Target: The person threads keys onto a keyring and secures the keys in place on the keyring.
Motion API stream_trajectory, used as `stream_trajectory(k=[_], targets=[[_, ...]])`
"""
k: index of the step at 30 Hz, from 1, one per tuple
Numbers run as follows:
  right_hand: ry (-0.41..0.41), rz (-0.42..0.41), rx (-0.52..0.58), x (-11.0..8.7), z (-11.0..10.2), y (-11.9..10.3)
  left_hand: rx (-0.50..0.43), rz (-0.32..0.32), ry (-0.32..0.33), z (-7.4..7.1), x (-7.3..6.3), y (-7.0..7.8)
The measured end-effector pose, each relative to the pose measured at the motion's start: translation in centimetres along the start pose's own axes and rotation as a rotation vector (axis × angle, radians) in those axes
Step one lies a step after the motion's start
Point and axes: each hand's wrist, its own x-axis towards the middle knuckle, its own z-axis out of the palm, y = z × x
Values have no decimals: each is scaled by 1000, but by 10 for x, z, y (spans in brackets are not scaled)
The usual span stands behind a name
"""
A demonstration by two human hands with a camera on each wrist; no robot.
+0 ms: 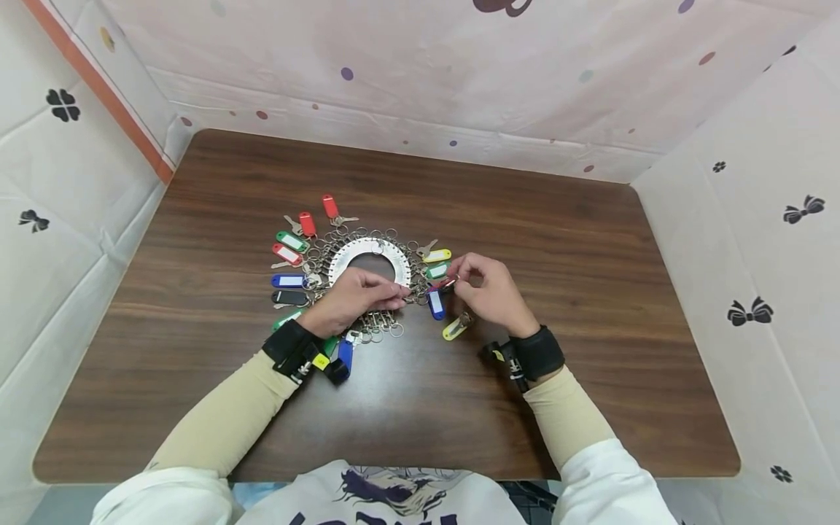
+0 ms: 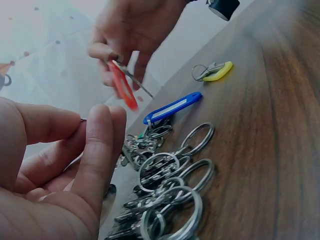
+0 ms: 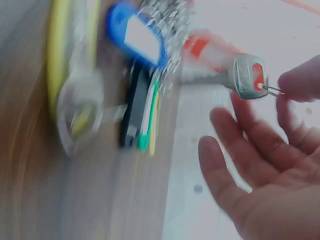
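Observation:
A round white metal ring (image 1: 397, 255), hung all round with small clasps and split rings (image 2: 200, 140), lies on the table. Over its lower right edge, my left hand (image 1: 359, 297) pinches a small metal piece, mostly hidden by the fingertips. To its right, my right hand (image 1: 492, 292) pinches, between thumb and forefinger, the thin wire ring of a key (image 3: 245, 77) with a red tag (image 2: 123, 85). The key hangs in the air, clear of the table. Just below the right hand lies a key with a yellow tag (image 1: 454, 330); a blue tag (image 1: 436, 304) is beside it.
Red (image 1: 329, 206), green (image 1: 292, 241), blue (image 1: 289, 281) and black (image 1: 289, 297) tags with keys fan out left of the ring. Yellow (image 1: 437, 255) and green (image 1: 437, 270) tags lie at its right. The brown table (image 1: 558, 219) meets patterned cloth walls.

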Motion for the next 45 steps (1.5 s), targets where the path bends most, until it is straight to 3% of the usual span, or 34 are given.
stream_trajectory(k=[4,9,16,21,25,29,32,40,45], targets=[[-68,-7,103,2,11,-5,-52,0,-10,-2,3,-3],[-134,-27,73,7,28,-7,-55,-3,-14,-5,4,-5],[-194,-57,34,13,42,-11,-7,60,-11,-4,5,-7],[-219,-54,61,17,46,-13,98,84,20,-2,4,-6],[-227,-58,77,18,48,-16,241,122,78,5,5,-5],[-226,-56,82,19,48,-15,449,213,130,11,5,-3],[-223,-39,82,19,48,-14,538,281,142,13,5,-3],[-253,15,-13,17,50,-15,506,340,200,12,8,-4],[-191,102,-13,17,56,-17,430,339,250,13,8,-7]])
